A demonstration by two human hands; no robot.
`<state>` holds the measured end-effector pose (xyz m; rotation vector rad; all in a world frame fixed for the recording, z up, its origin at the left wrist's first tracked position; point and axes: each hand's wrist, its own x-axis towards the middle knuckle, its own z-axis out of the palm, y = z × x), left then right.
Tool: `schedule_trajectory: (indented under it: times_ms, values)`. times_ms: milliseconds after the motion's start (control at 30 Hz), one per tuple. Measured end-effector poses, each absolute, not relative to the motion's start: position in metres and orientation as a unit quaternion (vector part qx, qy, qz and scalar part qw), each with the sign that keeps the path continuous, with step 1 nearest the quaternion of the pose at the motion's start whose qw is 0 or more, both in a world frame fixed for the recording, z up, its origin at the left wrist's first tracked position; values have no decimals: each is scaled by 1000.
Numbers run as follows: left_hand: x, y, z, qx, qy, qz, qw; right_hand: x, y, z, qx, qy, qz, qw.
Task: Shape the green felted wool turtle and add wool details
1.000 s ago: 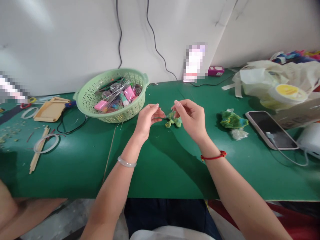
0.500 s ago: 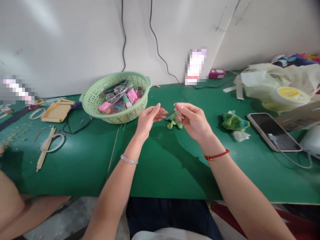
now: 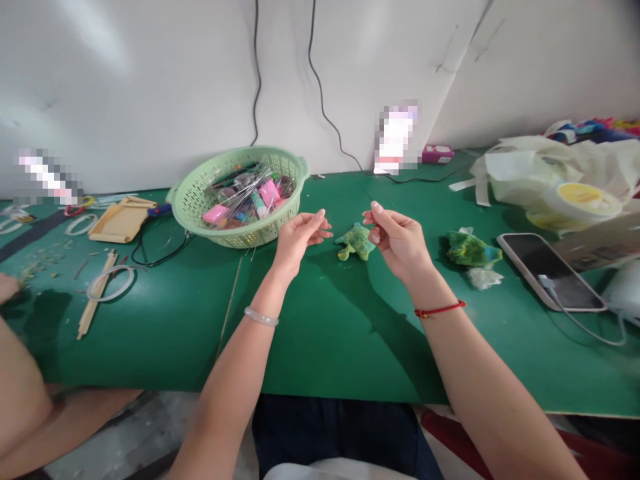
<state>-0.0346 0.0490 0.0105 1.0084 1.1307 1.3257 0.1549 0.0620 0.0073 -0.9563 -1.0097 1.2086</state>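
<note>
My left hand (image 3: pixel 299 240) hovers above the table in front of the basket, its thumb pinched against the index finger and the other fingers loosely bent. Across from it, my right hand (image 3: pixel 400 240) also holds a pinch, thumb tip on index finger. Whatever lies in either pinch is too fine to make out. Between and below the hands rests a small green and yellow plush turtle (image 3: pixel 356 241) on the table, close to the right fingers. Further right lies a green, blue and yellow fuzzy piece (image 3: pixel 471 250) with white stuffing (image 3: pixel 485 277) sticking out of it.
A pale green basket (image 3: pixel 235 235) holds pins and pink items. At right are a phone (image 3: pixel 550 273) on a cable, a plastic bag (image 3: pixel 520 167) and a yellow-lidded tub (image 3: pixel 587 200). Left are a wooden tray (image 3: pixel 120 223), sticks (image 3: pixel 95 307) and another person's arm (image 3: pixel 20 373).
My right hand has moved a little to the right, away from my left hand, so more of the turtle shows. Both pinches stay closed. The view has shifted slightly.
</note>
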Motion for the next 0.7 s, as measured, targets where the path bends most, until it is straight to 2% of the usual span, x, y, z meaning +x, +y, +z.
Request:
schedule_trajectory:
  times_ms: [533,700]
  values:
    - [-37,47,16,428,449,562,547,147,56,10,-420,-427,541,591]
    - [-38,47,15,449,444,553,543,143,48,14,-412,-489,509,576]
